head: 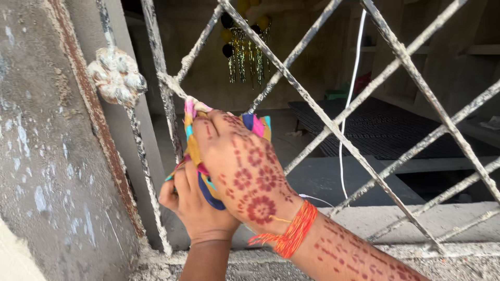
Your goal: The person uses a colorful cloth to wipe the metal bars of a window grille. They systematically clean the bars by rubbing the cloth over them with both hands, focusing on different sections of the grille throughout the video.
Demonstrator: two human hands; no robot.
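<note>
Pressing against a bar of the grille (pixel 333 125), the right hand (pixel 245 171) is closed in a tight grip on a striped cloth (pixel 194 145). The cloth's lower end is pinched by the left hand (pixel 195 205), just beneath. A wall (pixel 47 156) is seen left, a ledge (pixel 416 218) below.

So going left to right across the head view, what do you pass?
Rough grey plaster wall → rusty frame strip → left hand → multicoloured striped cloth → right hand → orange thread wristband → hanging white cord
</note>
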